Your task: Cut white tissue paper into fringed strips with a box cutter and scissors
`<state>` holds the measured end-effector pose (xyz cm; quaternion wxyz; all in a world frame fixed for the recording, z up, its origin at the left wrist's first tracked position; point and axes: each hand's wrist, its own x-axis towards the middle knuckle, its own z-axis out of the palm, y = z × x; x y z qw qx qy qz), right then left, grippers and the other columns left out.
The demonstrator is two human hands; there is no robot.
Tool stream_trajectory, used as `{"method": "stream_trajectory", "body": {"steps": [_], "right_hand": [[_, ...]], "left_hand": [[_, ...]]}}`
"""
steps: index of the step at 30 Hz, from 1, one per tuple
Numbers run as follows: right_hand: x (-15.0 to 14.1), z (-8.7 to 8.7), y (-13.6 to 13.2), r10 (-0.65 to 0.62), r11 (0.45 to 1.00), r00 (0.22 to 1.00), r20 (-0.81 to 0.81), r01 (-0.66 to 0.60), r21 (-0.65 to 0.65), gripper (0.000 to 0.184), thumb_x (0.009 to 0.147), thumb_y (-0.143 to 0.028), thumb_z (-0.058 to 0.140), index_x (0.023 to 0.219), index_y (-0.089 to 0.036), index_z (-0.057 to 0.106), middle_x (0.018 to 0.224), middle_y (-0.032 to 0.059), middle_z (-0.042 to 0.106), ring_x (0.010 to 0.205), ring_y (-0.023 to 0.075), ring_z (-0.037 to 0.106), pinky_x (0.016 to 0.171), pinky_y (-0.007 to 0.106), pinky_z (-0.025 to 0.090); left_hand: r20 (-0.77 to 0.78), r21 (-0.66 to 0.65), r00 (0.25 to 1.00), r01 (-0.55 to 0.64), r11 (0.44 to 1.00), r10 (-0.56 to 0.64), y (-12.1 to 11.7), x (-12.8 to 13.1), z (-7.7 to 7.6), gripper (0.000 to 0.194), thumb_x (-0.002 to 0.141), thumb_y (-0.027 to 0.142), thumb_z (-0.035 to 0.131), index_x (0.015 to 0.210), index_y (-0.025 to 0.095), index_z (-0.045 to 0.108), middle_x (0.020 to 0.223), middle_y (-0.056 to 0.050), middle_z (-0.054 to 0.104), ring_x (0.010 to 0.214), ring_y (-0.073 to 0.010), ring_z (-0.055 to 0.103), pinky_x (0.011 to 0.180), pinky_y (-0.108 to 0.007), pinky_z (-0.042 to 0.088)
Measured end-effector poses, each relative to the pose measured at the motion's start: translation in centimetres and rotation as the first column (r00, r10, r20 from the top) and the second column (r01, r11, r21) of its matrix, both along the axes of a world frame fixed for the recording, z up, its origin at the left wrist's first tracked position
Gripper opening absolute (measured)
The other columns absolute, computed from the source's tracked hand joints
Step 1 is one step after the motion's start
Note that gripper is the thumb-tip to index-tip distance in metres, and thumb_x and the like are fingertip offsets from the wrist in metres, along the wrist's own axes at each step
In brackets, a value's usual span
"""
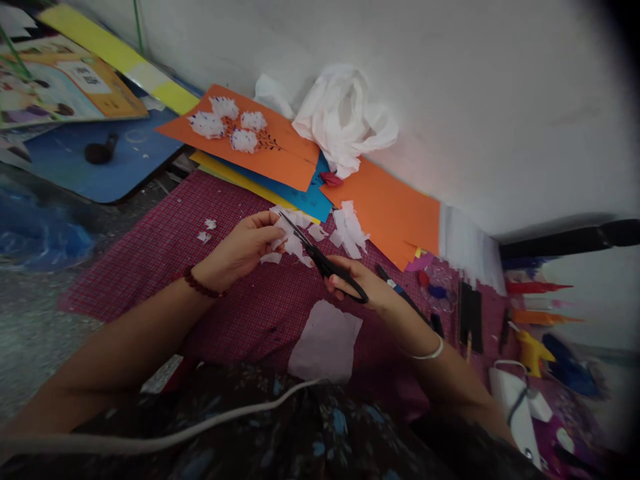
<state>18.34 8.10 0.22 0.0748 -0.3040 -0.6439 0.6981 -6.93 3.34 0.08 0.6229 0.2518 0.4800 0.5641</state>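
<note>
Left hand: thumb and fingers pinch a small piece of white paper above the tabletop's checked cloth.
Right hand: wraps the handles of the black scissors; the two hands are apart, bridged by the tool.
Scissors: blades point at the left fingertips and reach the pinched paper; they look slightly parted, though I cannot tell whether paper lies between them.
Scraps: torn-looking white bits lie just beyond the hands, near an orange sheet.
Larger white piece: flat on the cloth, close to the person's body.
Decorated orange sheet: farther back, bearing white tufts with dark marks.
Step in hand: apparently snipping the pinched paper.
Next cut: would call for a steady left pinch, fingertips clear of the blades.
</note>
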Motion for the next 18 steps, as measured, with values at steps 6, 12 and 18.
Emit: {"method": "stream_trajectory", "body": {"steps": [6, 12, 18], "right_hand": [[0.4, -0.2, 0.1, -0.052, 0.998, 0.999, 0.011, 0.051, 0.039, 0.061, 0.087, -0.069, 0.068, 0.117, -0.017, 0.058, 0.075, -0.0042, 0.054, 0.053, 0.0070, 0.048, 0.047, 0.025, 0.036], [1.0, 0.5, 0.1, 0.043, 0.993, 0.997, -0.057, -0.037, 0.110, 0.057, 0.089, -0.073, 0.064, 0.110, -0.020, 0.057, 0.092, 0.0022, 0.057, 0.075, 0.0122, 0.056, 0.068, 0.029, 0.049], [1.5, 1.3, 0.2, 0.103, 0.984, 0.995, 0.003, -0.103, 0.145, 0.062, 0.087, -0.075, 0.064, 0.115, -0.020, 0.057, 0.093, 0.0036, 0.058, 0.082, 0.0153, 0.054, 0.073, 0.031, 0.050]], "left_hand": [[-0.016, -0.057, 1.000, -0.013, 0.998, 0.012, 0.2, -0.3, -0.1, 0.016, 0.066, 0.011, 0.069, 0.073, 0.019, 0.058, 0.063, 0.004, 0.059, 0.052, -0.0085, 0.058, 0.054, -0.022, 0.051], [-0.007, -0.034, 1.000, -0.023, 0.999, 0.023, 0.2, -0.2, -0.2, 0.017, 0.062, 0.012, 0.073, 0.066, 0.018, 0.057, 0.058, 0.004, 0.059, 0.049, -0.0081, 0.057, 0.054, -0.021, 0.049], [0.037, 0.064, 0.991, -0.133, 0.989, 0.131, 0.4, -0.7, 0.3, 0.015, 0.065, 0.009, 0.072, 0.069, 0.018, 0.061, 0.060, 0.005, 0.059, 0.052, -0.0081, 0.058, 0.056, -0.021, 0.050]]}}
